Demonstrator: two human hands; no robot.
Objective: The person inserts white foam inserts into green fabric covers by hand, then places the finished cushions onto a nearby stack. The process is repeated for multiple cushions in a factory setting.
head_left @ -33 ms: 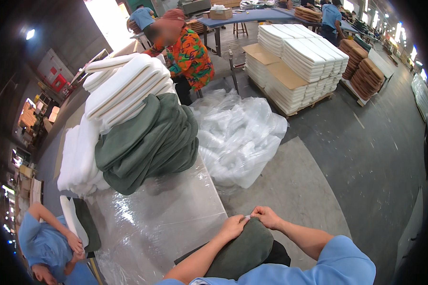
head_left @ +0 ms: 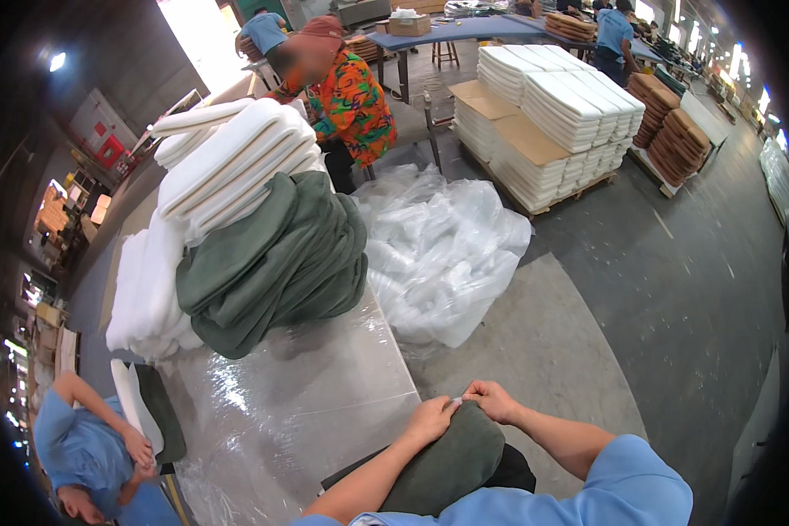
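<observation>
A dark green cushion cover (head_left: 451, 465) lies across my lap, rounded as if it has something inside. At its far tip, my left hand (head_left: 431, 421) is closed in a pinch. Just to the right, my right hand (head_left: 491, 401) also pinches that tip, and its fingers almost meet those of the left. A small whitish piece (head_left: 457, 401) shows between the fingertips; I cannot tell whether it is padding or part of the closure. Beyond my hands, a heap of green covers (head_left: 276, 263) lies against stacked white cushion pads (head_left: 237, 167) on the table.
My left forearm passes over the corner of the plastic-covered table (head_left: 307, 377). A pile of clear plastic bags (head_left: 447, 254) lies beside it. A pallet of white pads (head_left: 552, 114) stands farther right. A co-worker in blue (head_left: 88, 438) holds a pad and green cover at left; another person (head_left: 351, 105) works beyond.
</observation>
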